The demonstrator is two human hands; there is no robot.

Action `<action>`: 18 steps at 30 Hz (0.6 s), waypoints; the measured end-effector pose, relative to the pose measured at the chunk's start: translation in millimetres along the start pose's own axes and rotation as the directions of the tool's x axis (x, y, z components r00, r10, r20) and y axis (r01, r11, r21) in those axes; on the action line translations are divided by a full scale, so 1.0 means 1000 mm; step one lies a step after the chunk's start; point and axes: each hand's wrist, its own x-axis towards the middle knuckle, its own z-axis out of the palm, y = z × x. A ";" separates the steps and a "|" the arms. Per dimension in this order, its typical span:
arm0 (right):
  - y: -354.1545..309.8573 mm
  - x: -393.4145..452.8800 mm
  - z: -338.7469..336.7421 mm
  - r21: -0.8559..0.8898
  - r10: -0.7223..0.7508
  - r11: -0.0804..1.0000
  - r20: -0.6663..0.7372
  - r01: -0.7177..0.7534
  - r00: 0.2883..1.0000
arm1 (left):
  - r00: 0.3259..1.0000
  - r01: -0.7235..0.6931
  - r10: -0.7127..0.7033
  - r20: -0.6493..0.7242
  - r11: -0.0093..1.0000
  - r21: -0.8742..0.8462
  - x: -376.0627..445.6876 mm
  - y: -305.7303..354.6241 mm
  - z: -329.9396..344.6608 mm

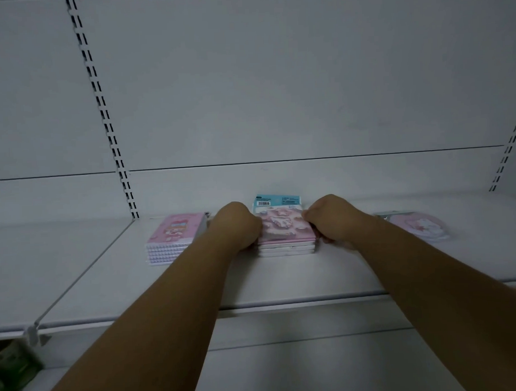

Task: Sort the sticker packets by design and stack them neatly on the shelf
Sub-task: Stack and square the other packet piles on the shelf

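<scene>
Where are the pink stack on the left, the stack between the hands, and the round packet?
Pink stack (176, 236): head view, top cover.
Middle stack (284, 226): head view, top packet's face.
Round packet (413, 226): head view, its centre.

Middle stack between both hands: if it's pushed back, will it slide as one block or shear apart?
The middle stack is loose, glossy packets, so layers probably slip. Left hand and right hand bracing both sides should help. Low and flat, so tipping seems unlikely.

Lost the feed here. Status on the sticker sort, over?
Left hand and right hand clamp the middle stack from both sides. Pink stack on its left, round packet on its right. Nothing in the way.
</scene>
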 end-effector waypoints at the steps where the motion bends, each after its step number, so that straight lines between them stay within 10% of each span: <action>1: 0.000 0.001 0.000 -0.022 -0.013 1.000 0.006 0.014 1.000 | 1.000 -0.018 0.017 0.022 0.999 0.049 0.004 -0.003 0.002; 18: 0.001 -0.009 -0.002 -0.029 -0.034 0.999 -0.033 0.033 0.999 | 0.999 -0.039 0.042 -0.032 0.996 0.084 -0.001 -0.009 0.004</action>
